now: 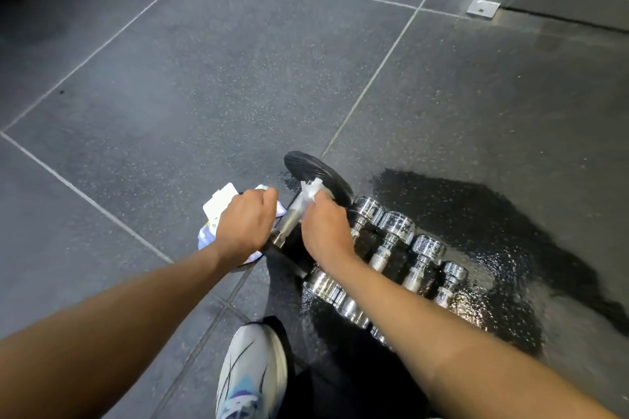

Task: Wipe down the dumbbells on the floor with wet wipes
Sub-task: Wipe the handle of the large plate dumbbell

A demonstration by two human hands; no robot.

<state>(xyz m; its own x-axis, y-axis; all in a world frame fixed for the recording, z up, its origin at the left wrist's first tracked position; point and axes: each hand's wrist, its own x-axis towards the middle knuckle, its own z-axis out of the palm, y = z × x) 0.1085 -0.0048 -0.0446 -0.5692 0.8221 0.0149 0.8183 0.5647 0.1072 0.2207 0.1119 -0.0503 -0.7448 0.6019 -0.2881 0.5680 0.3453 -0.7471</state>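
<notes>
Far to the left, the floor (143, 85) is made of big dark gray squares with tiny pale specks and thin pale lines between them; it looks a bit rough, like rubber. Next comes the pack of wet wipes (218, 211), flat and white with some blue and yellow on it, lying on the floor under your left hand; the writing on it is too small to read. Your left hand (243, 224) is curled into a loose fist over the pack and right beside the near end of the big dumbbell, but you cannot tell what its grip is closed on. The big dumbbell (299, 211) has a shiny gray metal bar and a round black plate at its far end, and it tilts up off the floor there. Your right hand (325, 231) has its grip closed on a white, crumpled wet wipe (311, 192), pressed against the bar just below the black plate. Down low, your shoe (250, 374) is white and gray with blue and purple marks. To the right of your right hand, the small dumbbells (394, 238) lie side by side in a row on the floor, touching or nearly so; they are shiny silver with round heads and rough bars. Around them is a dark wet patch (493, 224) that glitters. Far up on the right stands a gray metal post foot (482, 5) with a flat plate.
</notes>
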